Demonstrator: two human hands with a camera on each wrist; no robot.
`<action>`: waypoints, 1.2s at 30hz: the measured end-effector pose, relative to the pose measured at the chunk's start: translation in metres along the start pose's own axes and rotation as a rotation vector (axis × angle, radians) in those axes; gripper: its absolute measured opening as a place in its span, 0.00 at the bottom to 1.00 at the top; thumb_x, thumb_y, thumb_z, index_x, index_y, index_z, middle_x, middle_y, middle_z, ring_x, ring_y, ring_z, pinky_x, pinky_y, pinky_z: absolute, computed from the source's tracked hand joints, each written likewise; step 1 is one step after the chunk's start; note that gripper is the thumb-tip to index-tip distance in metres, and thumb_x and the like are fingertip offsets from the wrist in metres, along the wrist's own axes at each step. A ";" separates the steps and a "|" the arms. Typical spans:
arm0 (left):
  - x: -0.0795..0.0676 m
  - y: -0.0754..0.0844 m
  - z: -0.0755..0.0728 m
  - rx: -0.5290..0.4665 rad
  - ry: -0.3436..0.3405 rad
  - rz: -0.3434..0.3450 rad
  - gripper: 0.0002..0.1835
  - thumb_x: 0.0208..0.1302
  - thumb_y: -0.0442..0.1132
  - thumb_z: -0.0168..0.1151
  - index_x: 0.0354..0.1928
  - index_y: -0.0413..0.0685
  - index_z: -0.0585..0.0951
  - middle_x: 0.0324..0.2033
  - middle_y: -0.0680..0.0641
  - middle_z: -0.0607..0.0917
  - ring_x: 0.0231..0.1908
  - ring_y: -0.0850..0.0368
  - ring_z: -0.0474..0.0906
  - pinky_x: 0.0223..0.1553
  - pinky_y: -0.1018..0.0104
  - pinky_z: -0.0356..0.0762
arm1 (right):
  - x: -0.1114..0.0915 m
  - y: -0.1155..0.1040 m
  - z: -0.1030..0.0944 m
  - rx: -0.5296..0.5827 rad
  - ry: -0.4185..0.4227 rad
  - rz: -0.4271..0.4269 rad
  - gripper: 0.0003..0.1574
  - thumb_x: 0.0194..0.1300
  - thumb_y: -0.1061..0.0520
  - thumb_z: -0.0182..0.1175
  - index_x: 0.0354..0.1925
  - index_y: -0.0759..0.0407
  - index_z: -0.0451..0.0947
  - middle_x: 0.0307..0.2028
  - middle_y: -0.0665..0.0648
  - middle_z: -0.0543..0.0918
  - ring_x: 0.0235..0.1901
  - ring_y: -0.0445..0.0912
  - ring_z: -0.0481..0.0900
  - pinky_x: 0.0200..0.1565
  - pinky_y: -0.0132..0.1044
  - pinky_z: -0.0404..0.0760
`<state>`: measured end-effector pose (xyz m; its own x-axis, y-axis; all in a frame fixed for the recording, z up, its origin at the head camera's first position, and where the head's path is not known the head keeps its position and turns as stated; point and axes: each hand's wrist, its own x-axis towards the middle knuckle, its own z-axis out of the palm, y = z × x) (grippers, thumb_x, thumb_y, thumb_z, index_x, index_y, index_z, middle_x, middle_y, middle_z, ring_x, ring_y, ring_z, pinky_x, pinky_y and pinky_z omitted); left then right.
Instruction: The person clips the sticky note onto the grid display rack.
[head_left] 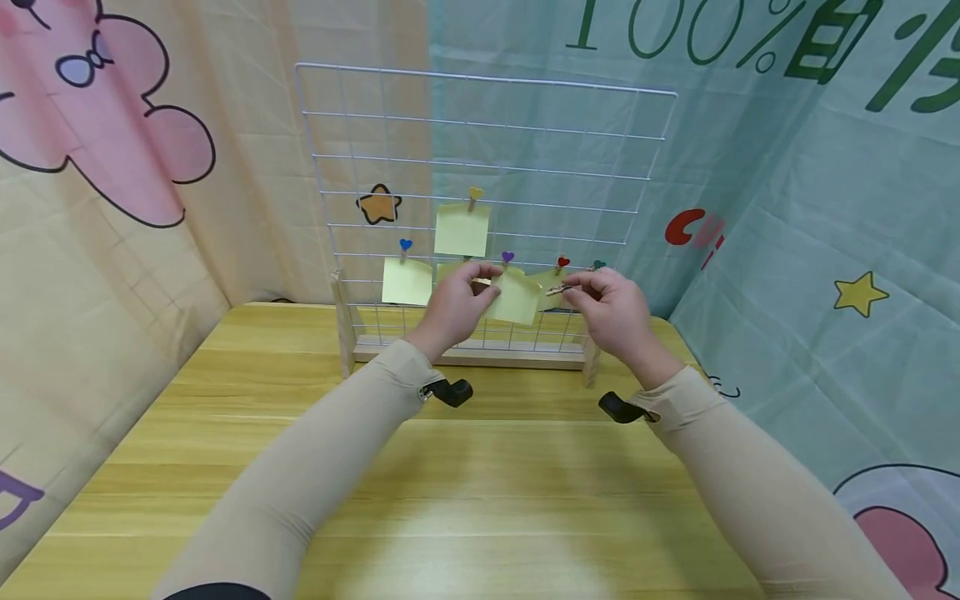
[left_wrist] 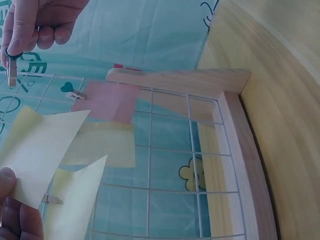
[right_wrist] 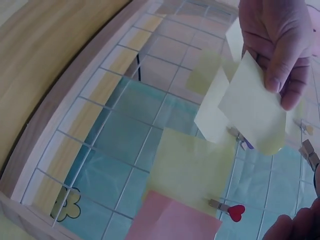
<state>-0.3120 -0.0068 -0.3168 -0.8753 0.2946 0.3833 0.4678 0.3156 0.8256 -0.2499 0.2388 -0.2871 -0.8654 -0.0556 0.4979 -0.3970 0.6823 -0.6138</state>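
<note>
My left hand (head_left: 459, 302) pinches a pale yellow sticky note (right_wrist: 255, 102) by its edge, in front of a white wire grid (head_left: 480, 171). To its right, my right hand (head_left: 611, 312) holds a small wooden clothespin (left_wrist: 12, 72) between fingertips and thumb, apart from the note. Behind the held note hangs another yellow note (left_wrist: 75, 200), with a purple heart clothespin (head_left: 507, 257). A red heart clothespin (right_wrist: 235, 212) holds a yellow note (right_wrist: 192, 165). Beside it, a teal heart clothespin (left_wrist: 67, 88) holds a pink note (left_wrist: 107, 102), largely hidden by my right hand in the head view.
Higher on the grid hangs a yellow note (head_left: 462, 231) under a yellow heart clothespin (head_left: 476, 193). Lower left is another note (head_left: 407, 282) with a blue heart clothespin (head_left: 406, 245). The grid stands in a wooden base (head_left: 487, 362) on a wooden table (head_left: 480, 500), before printed curtains (head_left: 810, 192).
</note>
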 end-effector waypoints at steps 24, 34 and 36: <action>0.034 0.025 -0.012 0.001 0.108 0.016 0.16 0.78 0.37 0.61 0.64 0.51 0.81 0.65 0.49 0.82 0.52 0.52 0.83 0.42 0.63 0.82 | 0.043 -0.021 -0.015 0.112 0.043 0.133 0.16 0.76 0.48 0.65 0.54 0.53 0.89 0.16 0.42 0.72 0.13 0.41 0.58 0.19 0.35 0.57; 0.042 0.032 -0.012 -0.003 0.113 0.016 0.17 0.78 0.37 0.61 0.64 0.52 0.81 0.65 0.49 0.81 0.52 0.52 0.83 0.38 0.66 0.81 | 0.056 -0.023 -0.015 0.119 0.082 0.135 0.17 0.77 0.48 0.63 0.54 0.55 0.89 0.15 0.43 0.70 0.15 0.41 0.58 0.20 0.35 0.58; 0.043 0.034 -0.012 0.003 0.116 0.015 0.17 0.78 0.37 0.61 0.64 0.53 0.81 0.65 0.50 0.81 0.52 0.53 0.83 0.38 0.67 0.81 | 0.059 -0.024 -0.016 0.110 0.084 0.132 0.16 0.77 0.49 0.63 0.54 0.55 0.89 0.15 0.43 0.68 0.15 0.42 0.58 0.20 0.35 0.58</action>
<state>-0.3348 0.0053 -0.2670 -0.8765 0.1933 0.4410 0.4811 0.3147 0.8183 -0.2861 0.2304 -0.2332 -0.8853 0.0935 0.4556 -0.3171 0.5953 -0.7383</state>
